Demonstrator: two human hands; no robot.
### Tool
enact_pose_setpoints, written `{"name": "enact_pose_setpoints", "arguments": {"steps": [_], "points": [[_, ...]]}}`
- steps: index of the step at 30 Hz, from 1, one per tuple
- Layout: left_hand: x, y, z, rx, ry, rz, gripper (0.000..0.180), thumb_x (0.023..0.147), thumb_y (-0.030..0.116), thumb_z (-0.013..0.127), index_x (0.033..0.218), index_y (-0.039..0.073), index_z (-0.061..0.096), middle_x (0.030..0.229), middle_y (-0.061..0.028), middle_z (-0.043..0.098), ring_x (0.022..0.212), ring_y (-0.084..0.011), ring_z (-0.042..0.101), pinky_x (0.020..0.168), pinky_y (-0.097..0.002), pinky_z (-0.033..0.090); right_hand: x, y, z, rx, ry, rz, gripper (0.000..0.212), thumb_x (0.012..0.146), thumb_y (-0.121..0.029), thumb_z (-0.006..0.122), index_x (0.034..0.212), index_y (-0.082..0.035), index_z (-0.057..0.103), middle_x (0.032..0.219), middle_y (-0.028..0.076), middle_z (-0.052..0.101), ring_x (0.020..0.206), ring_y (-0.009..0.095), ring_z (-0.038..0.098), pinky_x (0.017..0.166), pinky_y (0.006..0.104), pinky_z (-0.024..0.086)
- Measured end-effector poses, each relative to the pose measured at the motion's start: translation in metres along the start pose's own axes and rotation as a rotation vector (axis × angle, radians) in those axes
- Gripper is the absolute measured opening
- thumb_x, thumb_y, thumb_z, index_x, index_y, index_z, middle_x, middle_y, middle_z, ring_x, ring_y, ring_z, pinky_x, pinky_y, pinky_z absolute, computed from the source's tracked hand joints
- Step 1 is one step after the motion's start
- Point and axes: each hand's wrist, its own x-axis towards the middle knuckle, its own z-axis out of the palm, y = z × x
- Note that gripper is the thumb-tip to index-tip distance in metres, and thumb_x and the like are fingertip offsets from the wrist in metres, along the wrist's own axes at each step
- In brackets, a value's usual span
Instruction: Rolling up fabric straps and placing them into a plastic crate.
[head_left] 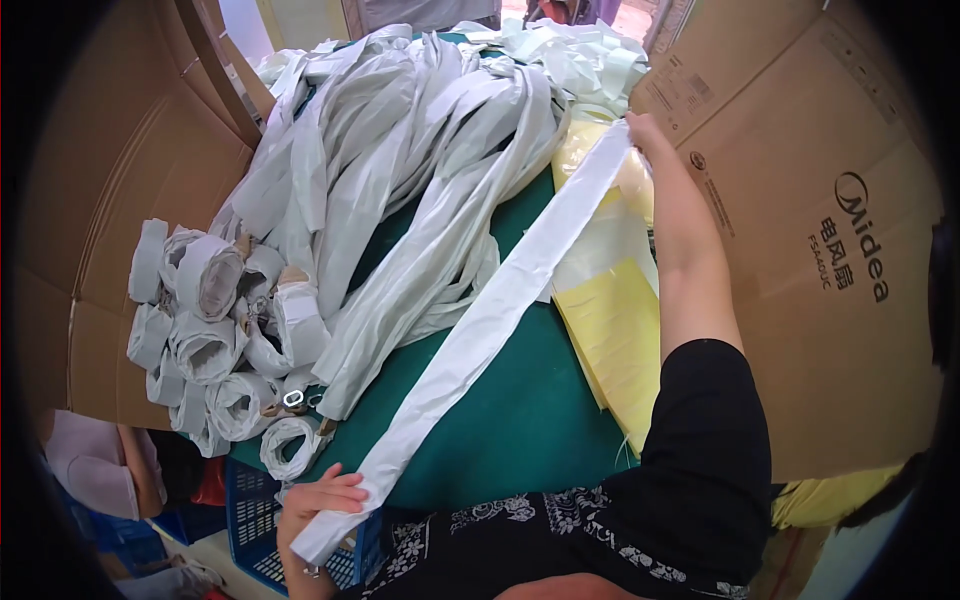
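Observation:
A long flat white strip [480, 330], which looks like folded fabric or sheeting, stretches diagonally across the green table [540, 390]. My left hand [322, 500] grips its near end at the lower left, fingers lying over the top. At the far right, my right hand [643, 132] holds the other end with the arm reaching out; part of its grip is hidden. Beneath the strip on the right lie yellow and clear plastic-like sheets [615, 340]. To its left, a large heap of similar long white strips [400, 160] drapes over the table.
Several rolled white strips [208, 352] are stacked at the left, some with metal fittings. Cardboard walls [790, 250] stand on both sides. A blue basket [255, 520] sits below the table's near left edge. Another person's arm and light sleeve [105, 465] show at the lower left.

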Motion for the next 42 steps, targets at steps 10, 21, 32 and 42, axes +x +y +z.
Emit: {"name": "enact_pose_setpoints", "arguments": {"steps": [10,21,32,42], "points": [[0.079,-0.046,0.077,0.204,-0.333,0.414,0.026,0.078,0.002,0.061,0.102,0.012,0.067,0.109,-0.0061,0.064,0.111,-0.0254,0.057,0.104,-0.0486,0.028,-0.05,-0.034,-0.079,0.475,-0.04,-0.139,0.03,0.086,-0.03,0.058,0.094,-0.002,0.065,0.074,0.004,0.062,0.059,0.012,0.057,0.052,0.024,0.045],[0.067,-0.031,0.122,0.279,-0.247,0.613,0.026,0.076,0.008,0.067,0.102,0.008,0.066,0.108,-0.0099,0.065,0.109,-0.0252,0.058,0.105,-0.0423,0.027,-0.49,-0.065,-0.037,1.17,-1.35,0.814,0.058,0.095,-0.047,0.036,0.121,0.005,0.045,0.111,0.019,0.059,0.099,0.023,0.061,0.087,0.0359,0.049],[0.071,-0.022,0.16,-0.325,-0.292,-0.389,0.027,0.082,0.022,0.062,0.087,-0.005,0.066,0.082,-0.0064,0.065,0.074,-0.0126,0.061,0.067,-0.0273,0.048,-0.526,-0.048,-0.003,1.457,-0.693,0.489,0.025,0.093,-0.017,0.051,0.109,0.002,0.054,0.105,0.012,0.063,0.089,0.019,0.061,0.082,0.033,0.049],[0.089,-0.005,0.174,-0.149,-0.365,-0.604,0.036,0.088,0.028,0.051,0.107,-0.003,0.059,0.102,-0.0111,0.062,0.088,-0.0175,0.06,0.082,-0.0309,0.044,-0.531,-0.033,-0.014,1.332,-0.745,0.212,0.033,0.096,-0.021,0.044,0.12,0.001,0.05,0.113,0.009,0.059,0.099,0.017,0.058,0.086,0.0313,0.047]]}}
